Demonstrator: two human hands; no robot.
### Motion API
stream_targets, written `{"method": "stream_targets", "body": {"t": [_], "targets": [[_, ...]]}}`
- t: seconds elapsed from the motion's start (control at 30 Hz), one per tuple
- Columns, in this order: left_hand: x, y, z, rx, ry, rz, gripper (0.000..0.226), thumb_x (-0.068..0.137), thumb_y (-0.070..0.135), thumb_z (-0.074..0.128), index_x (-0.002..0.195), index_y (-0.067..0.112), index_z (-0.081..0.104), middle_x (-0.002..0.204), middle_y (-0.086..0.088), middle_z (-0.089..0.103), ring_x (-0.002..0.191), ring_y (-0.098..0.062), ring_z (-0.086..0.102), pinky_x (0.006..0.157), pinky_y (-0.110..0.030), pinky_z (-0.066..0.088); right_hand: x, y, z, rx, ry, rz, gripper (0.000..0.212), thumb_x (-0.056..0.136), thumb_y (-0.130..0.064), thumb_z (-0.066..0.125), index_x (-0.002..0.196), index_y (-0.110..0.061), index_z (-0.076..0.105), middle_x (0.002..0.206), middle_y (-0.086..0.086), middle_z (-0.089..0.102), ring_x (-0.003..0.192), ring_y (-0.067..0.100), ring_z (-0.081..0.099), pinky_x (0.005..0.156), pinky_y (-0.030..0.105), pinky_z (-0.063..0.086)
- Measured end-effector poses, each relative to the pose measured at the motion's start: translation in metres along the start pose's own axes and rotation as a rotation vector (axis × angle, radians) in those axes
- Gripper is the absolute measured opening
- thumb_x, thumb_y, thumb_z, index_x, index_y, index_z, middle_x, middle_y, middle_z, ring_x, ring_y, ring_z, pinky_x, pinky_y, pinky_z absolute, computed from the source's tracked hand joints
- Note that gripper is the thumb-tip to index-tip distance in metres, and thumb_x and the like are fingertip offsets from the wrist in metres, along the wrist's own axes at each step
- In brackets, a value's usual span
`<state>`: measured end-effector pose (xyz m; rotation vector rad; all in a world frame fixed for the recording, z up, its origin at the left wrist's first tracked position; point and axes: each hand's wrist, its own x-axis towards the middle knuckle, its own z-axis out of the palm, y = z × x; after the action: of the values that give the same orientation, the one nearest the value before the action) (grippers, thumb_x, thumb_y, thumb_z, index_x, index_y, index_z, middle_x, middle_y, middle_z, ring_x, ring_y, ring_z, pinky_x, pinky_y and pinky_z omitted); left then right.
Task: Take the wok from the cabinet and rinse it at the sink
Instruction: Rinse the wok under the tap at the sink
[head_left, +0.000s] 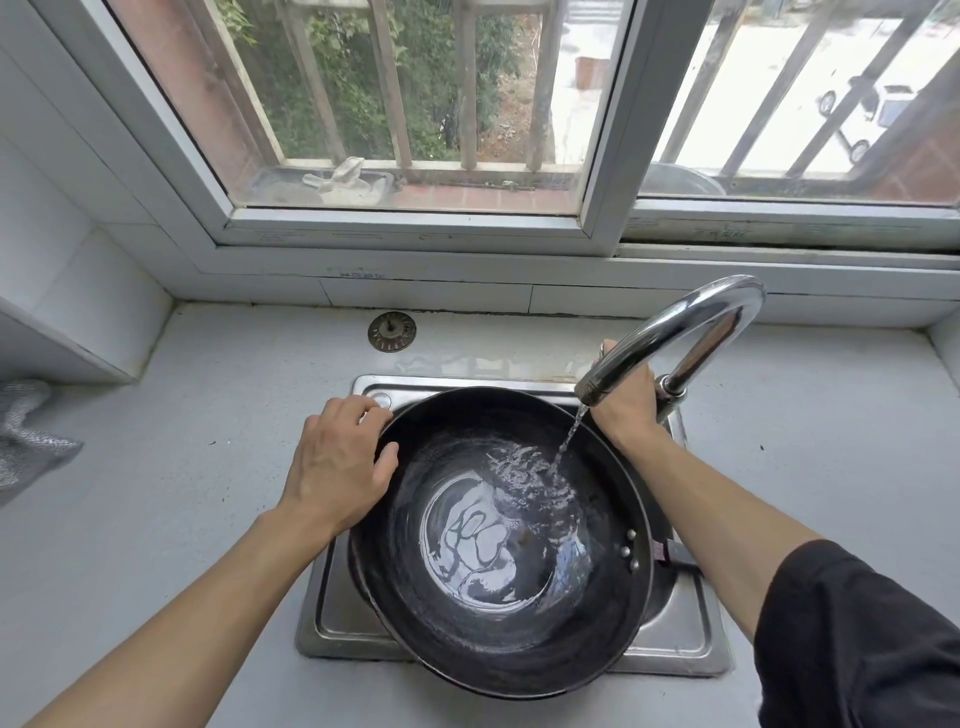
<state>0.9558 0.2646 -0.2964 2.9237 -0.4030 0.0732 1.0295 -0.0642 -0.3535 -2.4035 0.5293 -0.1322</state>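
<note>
Wok: black wok (498, 540) sits in the steel sink (670, 644), its rim overhanging the basin on the near side; handle stub at its right edge, under the right forearm.
Left grip: left hand (337, 462) lies over the wok's upper-left rim, fingers curled over the edge and thumb inside the bowl, holding the rim.
Right grip: right hand (626, 395) is closed round the faucet's lever area at the base, behind the spout; exact finger placement is hidden by the spout.
Faucet: chrome gooseneck faucet (691, 322) arches over the right grip, its outlet just left of that hand.
Water: thin stream (569, 436) falls from the outlet into the wok, to the right of the left grip; a shallow pool lies in the bowl.
Surface: pale grey surface (156, 519) surrounds the sink.
Strainer: round sink strainer (392, 331) rests on the surface beyond the left grip, apart from it.
Cloth: grey cloth (26, 431) lies well left of the left grip.
</note>
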Motion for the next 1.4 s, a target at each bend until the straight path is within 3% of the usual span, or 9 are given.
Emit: {"method": "stream_targets", "body": {"t": [0.07,0.3,0.6,0.73,0.93,1.07,1.3,1.4], "targets": [[-0.001,-0.001,0.000,0.009,-0.003,-0.001,0.034,0.082,0.027,0.068,0.112,0.013,0.064,0.109,-0.003,0.061,0.097,-0.025,0.055,0.078,-0.040,0.047,0.001,0.001,0.003,-0.041,0.026,0.030,0.027,0.079,0.002,0.045,0.057,-0.013,0.044,0.062,0.013,0.057,0.060,0.029,0.057,0.055,0.039,0.050],[-0.003,-0.001,0.001,0.009,0.002,0.004,0.033,0.082,0.027,0.068,0.112,0.013,0.064,0.109,-0.003,0.061,0.097,-0.025,0.055,0.077,-0.040,0.046,0.000,0.000,0.002,-0.069,0.022,0.044,0.023,0.083,0.000,0.047,0.062,-0.008,0.049,0.067,0.015,0.060,0.063,0.029,0.056,0.057,0.030,0.041],[-0.004,-0.001,0.001,0.008,0.017,0.011,0.031,0.081,0.025,0.070,0.108,0.012,0.065,0.107,-0.004,0.061,0.095,-0.026,0.056,0.076,-0.041,0.046,-0.006,-0.006,-0.002,-0.084,0.014,0.018,0.028,0.079,0.001,0.045,0.057,-0.016,0.042,0.068,0.016,0.060,0.066,0.035,0.057,0.061,0.040,0.052],[-0.005,-0.002,0.002,0.007,0.018,0.011,0.030,0.081,0.025,0.070,0.108,0.012,0.065,0.107,-0.004,0.061,0.094,-0.026,0.056,0.076,-0.040,0.047,-0.006,-0.006,-0.001,-0.104,0.013,-0.035,0.034,0.080,0.004,0.042,0.055,-0.020,0.036,0.066,0.016,0.058,0.065,0.035,0.056,0.059,0.044,0.052],[-0.007,-0.003,0.001,-0.001,0.021,0.009,0.031,0.080,0.025,0.070,0.108,0.012,0.065,0.107,-0.004,0.062,0.095,-0.026,0.057,0.076,-0.041,0.047,-0.006,-0.005,-0.002,-0.062,0.024,0.004,0.034,0.081,0.000,0.045,0.055,-0.020,0.037,0.064,0.012,0.056,0.064,0.033,0.055,0.057,0.040,0.049],[-0.007,-0.005,0.000,0.010,0.019,0.018,0.030,0.080,0.025,0.071,0.106,0.013,0.066,0.105,-0.003,0.063,0.095,-0.026,0.057,0.075,-0.041,0.046,-0.006,-0.001,-0.005,-0.049,-0.014,-0.009,0.031,0.080,0.002,0.044,0.056,-0.018,0.039,0.063,0.014,0.056,0.062,0.035,0.056,0.056,0.046,0.052],[-0.011,-0.020,-0.002,0.027,-0.020,0.052,0.022,0.080,0.020,0.069,0.102,0.015,0.068,0.098,-0.001,0.064,0.092,-0.025,0.056,0.074,-0.041,0.046,-0.044,0.004,-0.039,-0.078,-0.075,-0.279,0.009,0.087,-0.004,0.056,0.084,-0.012,0.054,0.073,0.002,0.058,0.070,0.020,0.056,0.067,0.042,0.052],[-0.016,-0.028,-0.004,0.036,-0.040,0.090,0.024,0.079,0.012,0.068,0.103,0.015,0.068,0.099,0.000,0.065,0.095,-0.024,0.057,0.077,-0.041,0.049,-0.070,0.016,-0.054,-0.109,-0.142,-0.328,0.022,0.088,-0.008,0.060,0.109,-0.013,0.058,0.103,0.002,0.064,0.095,0.018,0.058,0.089,0.032,0.049]]}}
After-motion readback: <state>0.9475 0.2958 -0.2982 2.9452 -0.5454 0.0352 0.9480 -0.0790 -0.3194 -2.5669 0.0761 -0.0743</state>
